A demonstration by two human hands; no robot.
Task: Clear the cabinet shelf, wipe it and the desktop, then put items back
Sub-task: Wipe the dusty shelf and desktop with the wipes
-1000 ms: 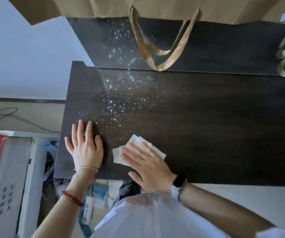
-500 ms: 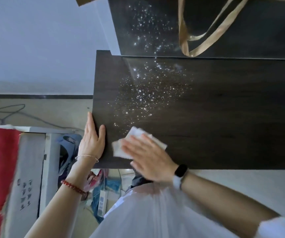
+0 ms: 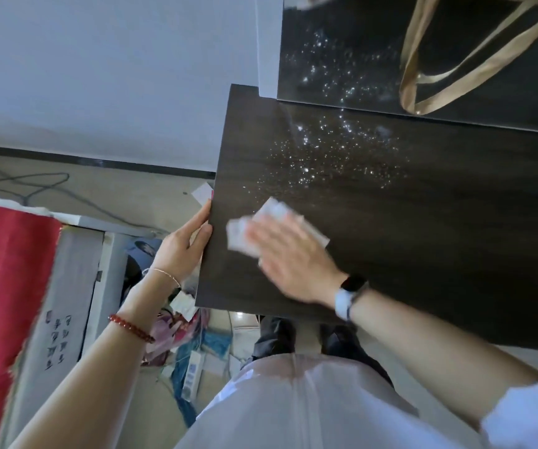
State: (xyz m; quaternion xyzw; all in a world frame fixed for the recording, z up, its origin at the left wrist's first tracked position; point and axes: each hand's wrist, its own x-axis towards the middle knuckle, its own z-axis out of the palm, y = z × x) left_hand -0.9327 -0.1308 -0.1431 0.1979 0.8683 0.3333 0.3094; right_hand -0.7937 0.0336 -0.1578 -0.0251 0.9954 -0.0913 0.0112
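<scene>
Left hand (image 3: 182,246) slid off the glittering (dark wood) desktop (image 3: 423,222).

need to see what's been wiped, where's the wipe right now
In the head view the wipe lies flat under the right hand near the desktop's left end, just below the glittering specks; the left hand is at that edge.

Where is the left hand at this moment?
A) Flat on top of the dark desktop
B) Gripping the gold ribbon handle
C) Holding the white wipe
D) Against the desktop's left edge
D: the left hand lies against the left edge of the desktop, fingers straight, while the right hand presses the white wipe on top.
</scene>
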